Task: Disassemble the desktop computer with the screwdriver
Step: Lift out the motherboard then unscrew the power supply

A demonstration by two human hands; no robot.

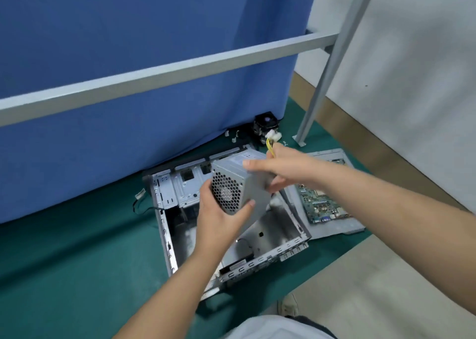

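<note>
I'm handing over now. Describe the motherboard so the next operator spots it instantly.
Start at the open grey computer case on the green floor mat. To its right lies a flat grey side panel, and the motherboard rests on it. It is the only green circuit board in view, unlike the bare grey metal parts around it.

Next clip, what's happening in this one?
A person holds a grey metal power supply box with a honeycomb grille in both hands above an open grey desktop computer case on the green floor. The left hand grips the grille end from below; the right hand grips the far end along with its yellow wires and white connector. A green motherboard already lies on a grey panel to the right. No screwdriver is visible.
</note>
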